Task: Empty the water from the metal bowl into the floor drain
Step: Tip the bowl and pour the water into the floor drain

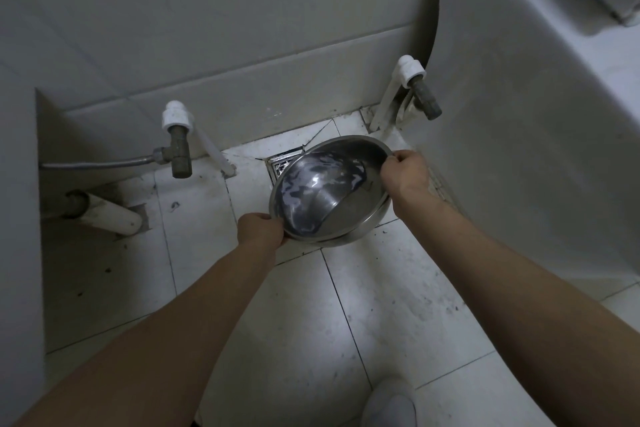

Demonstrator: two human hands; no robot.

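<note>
A round metal bowl (pixel 349 215) hangs tilted above the tiled floor, its far-left side lowest. Water (pixel 311 184) pools in that lower side. My left hand (pixel 260 229) grips the near-left rim. My right hand (pixel 405 174) grips the far-right rim. The square metal floor drain (pixel 281 165) lies in the floor just under the bowl's far-left edge and is mostly hidden by the bowl.
A white basin pedestal (pixel 519 149) fills the right side, close to my right hand. Two wall valves (pixel 178 146) (pixel 420 94) stick out of the tiled wall, with pipes at the left (pixel 110 215). My foot (pixel 389 406) shows at the bottom.
</note>
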